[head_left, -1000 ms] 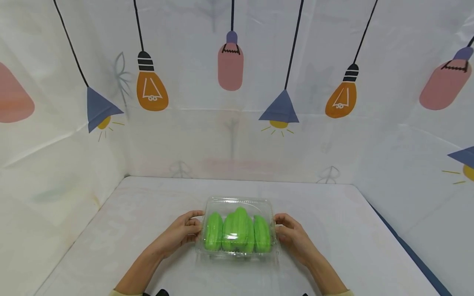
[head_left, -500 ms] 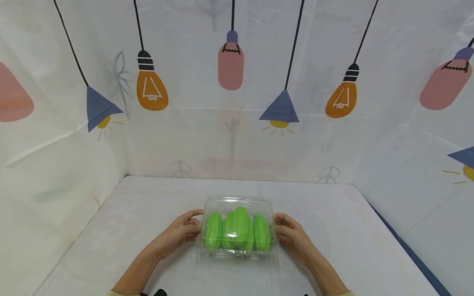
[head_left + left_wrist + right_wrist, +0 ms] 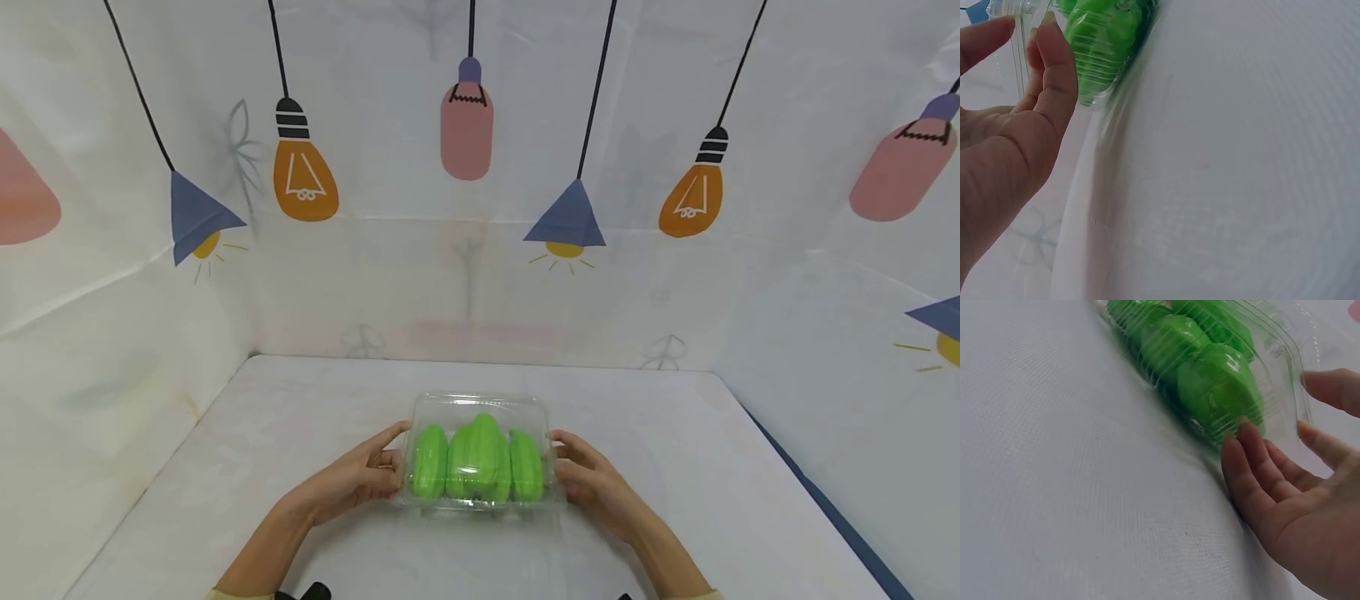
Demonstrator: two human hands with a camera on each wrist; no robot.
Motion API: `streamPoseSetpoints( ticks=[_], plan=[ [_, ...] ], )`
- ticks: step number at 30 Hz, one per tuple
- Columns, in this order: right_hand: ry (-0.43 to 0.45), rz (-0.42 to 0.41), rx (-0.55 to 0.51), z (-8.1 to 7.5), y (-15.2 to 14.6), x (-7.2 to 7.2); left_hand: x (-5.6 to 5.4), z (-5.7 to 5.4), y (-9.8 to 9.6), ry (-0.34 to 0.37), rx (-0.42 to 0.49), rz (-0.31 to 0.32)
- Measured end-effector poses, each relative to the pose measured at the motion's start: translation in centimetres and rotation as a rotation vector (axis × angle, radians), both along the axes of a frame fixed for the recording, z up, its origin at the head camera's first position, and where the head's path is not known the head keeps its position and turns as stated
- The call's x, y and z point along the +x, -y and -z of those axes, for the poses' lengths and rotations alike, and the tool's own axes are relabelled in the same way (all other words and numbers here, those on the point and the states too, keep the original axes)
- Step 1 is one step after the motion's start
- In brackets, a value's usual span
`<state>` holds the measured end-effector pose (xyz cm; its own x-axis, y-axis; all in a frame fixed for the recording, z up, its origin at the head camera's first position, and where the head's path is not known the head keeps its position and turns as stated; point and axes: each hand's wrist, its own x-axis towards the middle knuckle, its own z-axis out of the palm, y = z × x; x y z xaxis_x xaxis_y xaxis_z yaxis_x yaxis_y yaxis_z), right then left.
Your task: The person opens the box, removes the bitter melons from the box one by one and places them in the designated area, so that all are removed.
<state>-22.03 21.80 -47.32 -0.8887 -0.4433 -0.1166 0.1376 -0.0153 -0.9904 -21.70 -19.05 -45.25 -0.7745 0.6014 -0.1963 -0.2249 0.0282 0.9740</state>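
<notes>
A clear plastic clamshell box (image 3: 517, 406) sits on the table in the head view, its lid down. Inside lie several bright green, elongated, ridged pieces (image 3: 480, 458), side by side; their kind is not clear. My left hand (image 3: 360, 479) holds the box by its left side, and the left wrist view shows the fingertips (image 3: 1050, 22) at the thin plastic rim (image 3: 1019, 56). From the right side my right hand (image 3: 596, 487) holds it too. In the right wrist view, its fingertips (image 3: 1244, 425) touch the ribbed wall, with other fingers at the rim (image 3: 1294, 356).
The box stands near the middle of a white table (image 3: 322, 400). White sheeting (image 3: 390, 275) printed with hanging lamps and bulbs rises behind it and on both sides. A dark blue strip (image 3: 817, 500) runs beside the table's right edge.
My left hand has shifted at the box's side: its index finger is straighter, and the others sit closer to the box's near corner. The box has barely moved, slightly left and away.
</notes>
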Motion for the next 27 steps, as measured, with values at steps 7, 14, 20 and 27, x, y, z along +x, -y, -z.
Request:
streamPoseSetpoints(
  ticks=[7,14,20,27],
  plan=[
    [0.017,-0.054,0.018,-0.28,-0.52,0.23,0.04,-0.06,-0.14,0.005,-0.017,0.012],
    [0.063,-0.155,0.042,-0.61,-0.85,0.15,0.15,0.27,-0.22,0.013,0.003,0.030],
    [0.054,-0.225,0.080,-0.88,-0.96,0.19,0.35,0.21,-0.19,0.015,0.018,0.063],
    [0.058,-0.243,0.086,-1.01,-0.95,0.25,0.34,0.17,-0.25,0.008,-0.003,0.062]
  ],
)
